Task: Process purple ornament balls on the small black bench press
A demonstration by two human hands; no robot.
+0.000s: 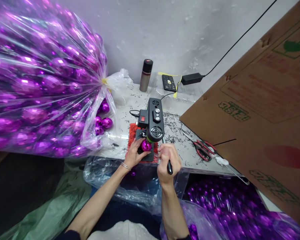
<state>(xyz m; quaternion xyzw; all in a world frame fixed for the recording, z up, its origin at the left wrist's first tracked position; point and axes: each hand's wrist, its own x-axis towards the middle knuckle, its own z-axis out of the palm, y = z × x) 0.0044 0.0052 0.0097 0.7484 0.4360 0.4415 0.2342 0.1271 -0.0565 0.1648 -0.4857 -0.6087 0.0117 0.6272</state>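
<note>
Between the thumb and fingers of my left hand (135, 154) is a shiny magenta ball ornament (146, 145), under the head of a small black bench press machine (155, 116). My right hand (169, 162) is closed around the machine's lever handle (169, 167), just right of the ball. The machine has a red switch on its left side and stands on a red mat (132, 133). The ball's top is partly hidden by the machine head. A few loose magenta balls (107, 123) lie to the left.
A huge clear bag of magenta balls (40, 86) fills the left. Red-handled scissors (204, 150) lie right, beside a large cardboard box (252, 110). Behind stand a bottle (146, 76), a phone (168, 82) and a power adapter (192, 79). Black scraps litter the table (122, 100).
</note>
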